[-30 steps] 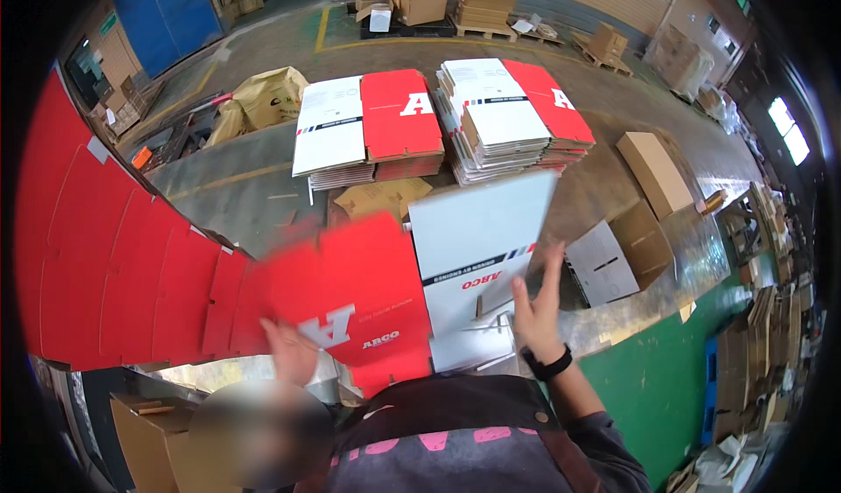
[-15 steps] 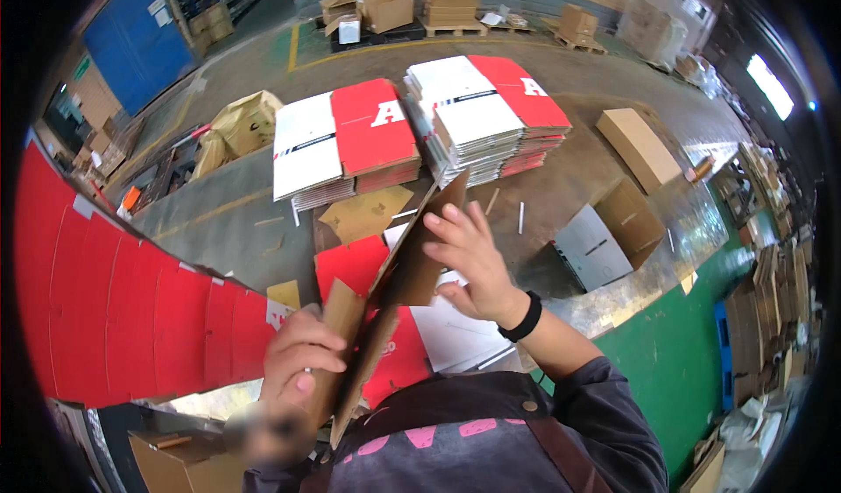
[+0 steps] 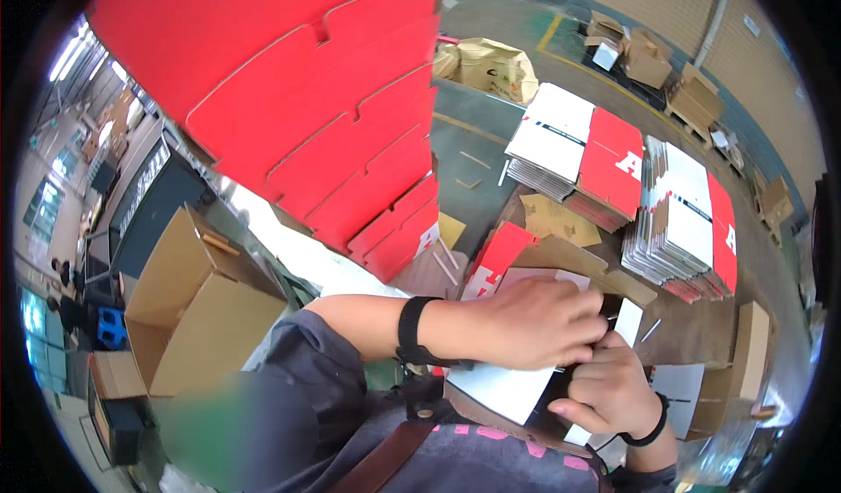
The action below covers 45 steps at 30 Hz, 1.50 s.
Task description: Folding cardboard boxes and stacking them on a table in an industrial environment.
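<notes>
My left hand (image 3: 536, 322), with a black band on its wrist, lies over the top of a partly folded carton (image 3: 504, 390) held close to my chest. The carton is white and red outside and brown inside. My right hand (image 3: 613, 390), also with a black band, grips its lower right edge just under my left hand's fingers. The two hands touch. A red flap of the carton (image 3: 498, 252) sticks up behind my left hand.
Large red carton flats (image 3: 333, 108) lean overhead at the top. Two stacks of red-and-white flats (image 3: 604, 156) (image 3: 692, 230) stand to the right. Open brown boxes (image 3: 193, 313) are at the left, more brown boxes (image 3: 491, 64) lie farther off. People stand at the far left (image 3: 61, 274).
The view has swung to my left. The carton has come down from an upright hold to my chest, with my left hand now over it and my right hand beneath.
</notes>
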Tool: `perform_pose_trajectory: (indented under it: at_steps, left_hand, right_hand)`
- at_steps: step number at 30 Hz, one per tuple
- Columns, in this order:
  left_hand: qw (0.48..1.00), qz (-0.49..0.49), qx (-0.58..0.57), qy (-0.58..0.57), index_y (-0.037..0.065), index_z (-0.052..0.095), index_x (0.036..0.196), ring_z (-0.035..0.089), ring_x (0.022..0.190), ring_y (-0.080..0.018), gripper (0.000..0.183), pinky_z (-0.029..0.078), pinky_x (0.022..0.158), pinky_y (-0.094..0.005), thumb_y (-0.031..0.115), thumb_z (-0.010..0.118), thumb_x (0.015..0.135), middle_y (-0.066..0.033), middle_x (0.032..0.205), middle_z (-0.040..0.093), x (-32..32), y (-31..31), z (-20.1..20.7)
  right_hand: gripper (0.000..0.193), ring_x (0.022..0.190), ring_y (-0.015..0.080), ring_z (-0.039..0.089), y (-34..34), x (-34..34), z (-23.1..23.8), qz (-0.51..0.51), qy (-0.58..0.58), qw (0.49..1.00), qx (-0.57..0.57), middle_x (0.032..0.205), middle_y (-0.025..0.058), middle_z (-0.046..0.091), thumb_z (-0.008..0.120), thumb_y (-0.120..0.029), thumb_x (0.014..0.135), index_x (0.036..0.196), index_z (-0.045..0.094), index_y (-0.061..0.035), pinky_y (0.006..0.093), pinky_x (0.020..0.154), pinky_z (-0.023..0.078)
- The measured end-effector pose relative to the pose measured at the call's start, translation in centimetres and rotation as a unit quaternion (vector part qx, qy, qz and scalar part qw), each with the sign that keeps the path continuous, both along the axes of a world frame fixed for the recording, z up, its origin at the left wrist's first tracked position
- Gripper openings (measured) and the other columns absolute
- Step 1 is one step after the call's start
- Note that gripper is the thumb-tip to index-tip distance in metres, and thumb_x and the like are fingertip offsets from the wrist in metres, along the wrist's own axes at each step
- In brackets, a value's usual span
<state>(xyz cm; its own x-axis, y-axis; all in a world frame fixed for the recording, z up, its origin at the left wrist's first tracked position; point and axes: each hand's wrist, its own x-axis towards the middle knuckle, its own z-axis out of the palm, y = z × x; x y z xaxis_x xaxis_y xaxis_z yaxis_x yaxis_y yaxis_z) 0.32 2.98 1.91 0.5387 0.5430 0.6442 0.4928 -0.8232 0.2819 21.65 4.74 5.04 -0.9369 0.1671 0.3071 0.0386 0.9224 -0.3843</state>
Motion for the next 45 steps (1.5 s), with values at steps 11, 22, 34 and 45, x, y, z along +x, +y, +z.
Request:
perform_pose_trajectory:
  at_steps: [11,22,34,45]
  left_hand:
    - [0.936,0.244,-0.245,-0.070,0.008,0.053,0.112,0.066,0.076,-0.0372,0.019,0.053,0.065,-0.0458,0.012,0.059,0.094,-0.0136,0.100,0.061,-4.2,-4.4,-6.0]
    - [0.779,0.106,-0.440,-0.434,0.004,0.046,0.110,0.060,0.076,-0.0140,0.009,0.048,0.071,-0.0285,0.007,0.047,0.102,-0.0064,0.093,0.059,-6.1,-3.5,-8.8]
    - [0.971,0.206,-0.003,-0.121,0.007,0.062,0.095,0.063,0.098,-0.0379,0.023,0.048,0.093,-0.0464,0.030,0.060,0.093,-0.0166,0.101,0.065,-7.6,-3.7,-5.1]
    - [0.966,-0.121,-0.097,0.208,0.006,0.067,0.072,0.059,0.074,-0.0284,0.024,0.044,0.069,-0.0405,0.030,0.071,0.073,-0.0097,0.080,0.064,1.9,0.7,0.7]
  right_hand:
    - [0.022,0.095,0.0193,0.054,-4.8,2.1,-6.2,-0.522,0.329,0.754,-0.227,0.100,0.0124,0.054,0.054,-0.004,0.094,0.115,0.048,0.0013,0.0319,0.084,0.043]
    - [0.021,0.106,0.0364,0.062,0.1,4.1,-3.3,-0.357,0.247,0.898,0.071,0.108,0.0159,0.067,0.065,-0.019,0.089,0.105,0.066,-0.0048,0.0472,0.099,0.044]
    - [0.032,0.060,0.0287,0.047,0.8,3.7,-2.4,-0.073,0.173,0.980,0.057,0.060,0.0061,0.043,0.066,-0.021,0.080,0.058,0.047,-0.0080,0.0420,0.071,0.043]
    - [0.032,0.076,0.0284,0.057,0.2,1.4,-0.1,-0.069,0.090,0.993,-0.023,0.077,0.0071,0.055,0.079,-0.028,0.077,0.072,0.053,-0.0107,0.0431,0.083,0.048]
